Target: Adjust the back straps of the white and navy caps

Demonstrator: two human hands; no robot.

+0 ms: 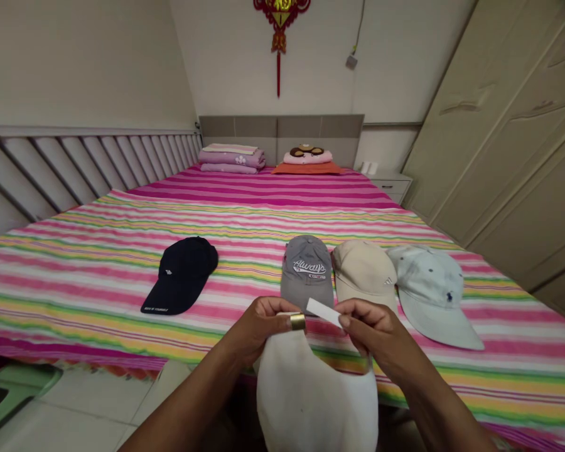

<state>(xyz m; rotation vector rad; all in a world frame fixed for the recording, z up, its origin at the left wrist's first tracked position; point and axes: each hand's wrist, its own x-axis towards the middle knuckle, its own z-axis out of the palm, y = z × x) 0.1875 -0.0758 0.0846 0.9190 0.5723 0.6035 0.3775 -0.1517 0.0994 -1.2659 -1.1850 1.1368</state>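
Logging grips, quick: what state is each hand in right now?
Left hand: closed, holding the white cap at its gold buckle.
Right hand: closed, pinching the cap's white strap.

On the bed (249,226) before us, one baseball cap (181,276) lies left, well apart from a row of three baseball caps (363,270) at right. Between our left hand (262,323) and right hand (374,326), nearest us, is a fifth baseball cap (317,408). Behind, two folded bedding stacks (233,158) sit before the headboard (254,130); a railing (89,132) stands left, a nightstand (390,187) and wardrobe (513,125) right.
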